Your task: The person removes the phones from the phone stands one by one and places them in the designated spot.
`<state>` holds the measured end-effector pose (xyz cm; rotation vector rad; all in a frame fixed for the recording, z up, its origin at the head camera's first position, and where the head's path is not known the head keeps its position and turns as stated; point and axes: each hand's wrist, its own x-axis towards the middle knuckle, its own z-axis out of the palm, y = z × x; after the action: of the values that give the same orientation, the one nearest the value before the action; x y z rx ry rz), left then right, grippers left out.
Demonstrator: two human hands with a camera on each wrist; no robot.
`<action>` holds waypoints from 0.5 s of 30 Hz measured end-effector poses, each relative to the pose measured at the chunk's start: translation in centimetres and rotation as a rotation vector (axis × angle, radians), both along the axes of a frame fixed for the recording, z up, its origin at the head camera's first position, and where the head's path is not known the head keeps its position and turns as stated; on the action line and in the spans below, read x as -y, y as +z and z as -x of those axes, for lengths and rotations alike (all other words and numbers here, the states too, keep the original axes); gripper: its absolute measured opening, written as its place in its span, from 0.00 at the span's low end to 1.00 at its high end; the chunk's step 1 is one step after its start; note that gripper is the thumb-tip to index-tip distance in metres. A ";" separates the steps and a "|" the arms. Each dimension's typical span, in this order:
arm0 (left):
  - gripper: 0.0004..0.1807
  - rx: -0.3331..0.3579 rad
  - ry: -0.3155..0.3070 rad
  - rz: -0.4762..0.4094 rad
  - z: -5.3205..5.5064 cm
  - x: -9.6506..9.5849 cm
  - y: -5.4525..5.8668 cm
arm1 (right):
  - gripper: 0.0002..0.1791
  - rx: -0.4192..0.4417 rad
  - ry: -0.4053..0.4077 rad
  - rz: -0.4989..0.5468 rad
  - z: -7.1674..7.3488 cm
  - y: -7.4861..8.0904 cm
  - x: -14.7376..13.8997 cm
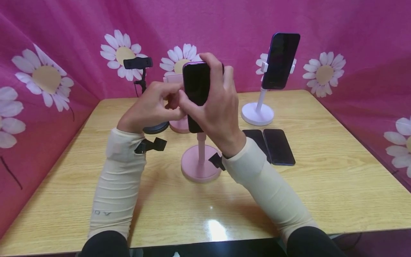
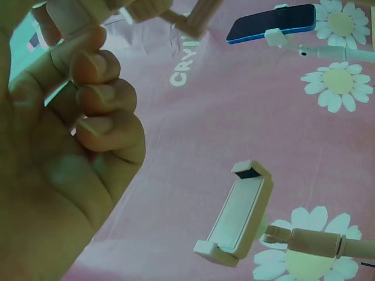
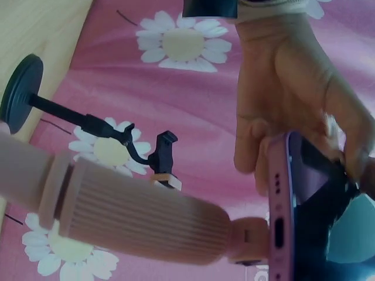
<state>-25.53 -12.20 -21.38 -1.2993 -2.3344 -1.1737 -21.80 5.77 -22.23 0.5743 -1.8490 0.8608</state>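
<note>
"What's the right hand [image 1: 221,105] doing?"
"Gripping the black phone [image 1: 196,85] atop the pink stand [image 1: 200,170]."
"And the left hand [image 1: 152,106]?"
"Curling beside the phone's edge; whether it's pinching anything, I can't tell."
"Behind?"
"A pale stand [image 1: 258,114] is holding another phone [image 1: 280,61]."

Four phones [image 1: 196,82], four phone stands [image 1: 196,168], two hands [image 1: 222,103], two pale sleeves [image 1: 120,178], one table [image 1: 337,178]
</note>
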 end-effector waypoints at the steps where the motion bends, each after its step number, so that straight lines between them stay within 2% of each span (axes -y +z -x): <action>1: 0.07 -0.003 0.003 0.002 0.0 0.1 0.0 | 0.37 -0.001 0.005 -0.001 0.0 0.0 -0.1; 10: 0.08 -0.019 -0.017 0.008 0.3 0.9 0.0 | 0.37 -0.020 0.029 -0.021 0.2 0.1 -0.2; 15: 0.08 0.002 -0.033 -0.002 0.4 0.9 -0.1 | 0.38 -0.015 0.049 -0.020 0.3 0.0 -0.3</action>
<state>-25.94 -13.08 -21.48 -1.3419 -2.3206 -1.1877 -22.15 6.06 -22.19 0.6392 -1.8387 0.8688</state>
